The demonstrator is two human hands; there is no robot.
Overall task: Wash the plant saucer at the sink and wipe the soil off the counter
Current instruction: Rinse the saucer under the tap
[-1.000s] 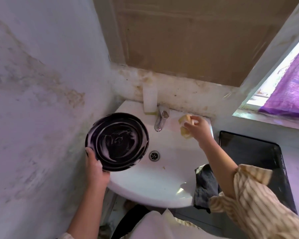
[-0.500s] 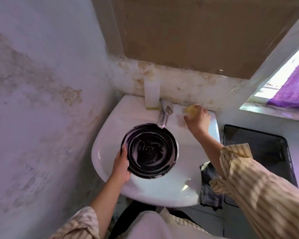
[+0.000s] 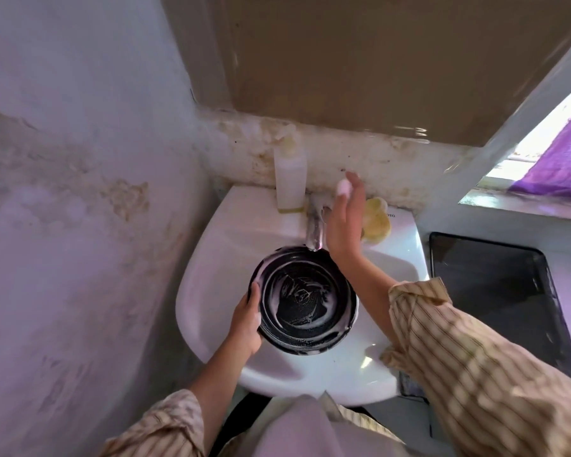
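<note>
- Our left hand (image 3: 244, 324) grips the round, dark, soapy plant saucer (image 3: 305, 300) by its left rim; slippery, rigid.
- Our right hand (image 3: 345, 222) hovers spread and empty by the metal tap (image 3: 315, 230).

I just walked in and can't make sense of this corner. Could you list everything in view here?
saucer: one, dark, streaked with white suds, held over the basin under the tap
sink: one, white, against the back wall
tap: one, metal, at the sink's back rim
bottle: one, pale, on the rim left of the tap
sponge: one, yellow, on the rim right of the tap
tray: one, black, on the counter right of the sink
cloth: one, purple, at the window
left hand: grips the saucer's left edge
right hand: open, suds on fingertips, beside the tap
</note>
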